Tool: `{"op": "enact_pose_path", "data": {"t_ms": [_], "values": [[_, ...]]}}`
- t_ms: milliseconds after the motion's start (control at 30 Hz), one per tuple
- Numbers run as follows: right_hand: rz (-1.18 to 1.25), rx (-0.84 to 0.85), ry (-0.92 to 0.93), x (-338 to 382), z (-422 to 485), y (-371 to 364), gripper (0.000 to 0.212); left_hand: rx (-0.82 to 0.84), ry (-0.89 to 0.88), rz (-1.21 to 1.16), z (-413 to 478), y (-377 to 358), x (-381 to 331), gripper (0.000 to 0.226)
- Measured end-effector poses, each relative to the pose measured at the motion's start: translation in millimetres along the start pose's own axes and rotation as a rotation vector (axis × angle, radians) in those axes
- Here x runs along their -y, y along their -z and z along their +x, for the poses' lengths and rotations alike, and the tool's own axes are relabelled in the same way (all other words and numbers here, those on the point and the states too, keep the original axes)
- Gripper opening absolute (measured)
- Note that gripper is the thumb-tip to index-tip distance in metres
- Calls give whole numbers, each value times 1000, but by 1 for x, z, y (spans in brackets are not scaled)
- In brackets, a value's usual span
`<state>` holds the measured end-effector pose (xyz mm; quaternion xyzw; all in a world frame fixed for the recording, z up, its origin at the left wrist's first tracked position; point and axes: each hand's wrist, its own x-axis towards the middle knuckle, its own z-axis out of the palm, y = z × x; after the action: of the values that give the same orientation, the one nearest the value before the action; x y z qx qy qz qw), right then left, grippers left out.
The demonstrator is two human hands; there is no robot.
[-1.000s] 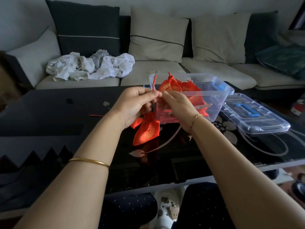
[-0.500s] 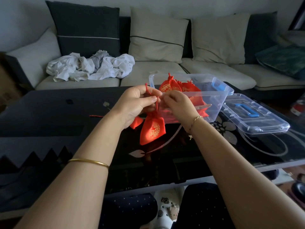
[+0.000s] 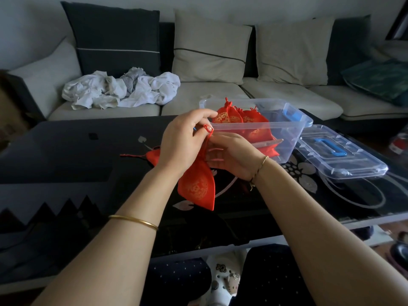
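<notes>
A red drawstring pouch (image 3: 197,187) with a gold pattern hangs over the black glass table (image 3: 66,155). My left hand (image 3: 184,141) pinches its red cord, which loops over a fingertip. My right hand (image 3: 231,155) sits just to the right, palm up, fingers curled around the pouch's neck and cords. Behind the hands a clear plastic box (image 3: 284,129) holds several more red pouches (image 3: 240,118). Another red pouch (image 3: 152,156) lies on the table, partly hidden by my left hand.
The box's clear lid (image 3: 340,155) with a blue handle lies on the table to the right. A sofa (image 3: 198,100) with cushions and a pile of white cloth (image 3: 119,88) stands beyond the table. My knees and a slipper show below the table's near edge.
Both hands dropped lower and nearer to me with the pouch. My right hand turned palm up under the pouch's neck, and the cord now loops over my left fingertip.
</notes>
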<state>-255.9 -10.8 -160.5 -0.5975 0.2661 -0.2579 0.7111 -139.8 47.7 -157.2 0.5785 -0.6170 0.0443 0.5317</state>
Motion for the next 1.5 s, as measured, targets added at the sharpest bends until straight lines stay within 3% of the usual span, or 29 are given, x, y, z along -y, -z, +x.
{"op": "enact_pose_path", "data": {"t_ms": [200, 333, 533, 733, 867, 1100, 1200, 1300, 1400, 1500], "values": [[-87, -105, 58, -1, 2, 1, 18, -56, 88, -92, 3, 1, 4, 27], [-245, -259, 158, -1, 1, 6, 26, -39, 286, -254, 4, 1, 8, 14], [-270, -393, 263, -1, -2, 11, 36, -25, 568, -442, 4, 2, 9, 18], [-8, -454, 134, 1, -3, 16, 33, -94, 821, -366, 7, 3, 12, 24], [145, -480, 24, -1, 0, 24, 32, -142, 894, -281, 8, 4, 20, 30], [183, -610, -126, -7, 2, 38, 31, -218, 1029, -174, 5, 7, 25, 40], [203, -667, -205, -8, 4, 43, 31, -313, 1063, -298, 8, 5, 20, 32], [184, -683, -224, -12, 5, 41, 29, -337, 1000, -643, 10, 6, 13, 33], [99, -678, -115, -12, 5, 38, 30, -197, 868, -849, 10, 6, 11, 36], [79, -636, 93, -3, 4, 32, 32, 1, 786, -710, 10, 6, 8, 32]]}}
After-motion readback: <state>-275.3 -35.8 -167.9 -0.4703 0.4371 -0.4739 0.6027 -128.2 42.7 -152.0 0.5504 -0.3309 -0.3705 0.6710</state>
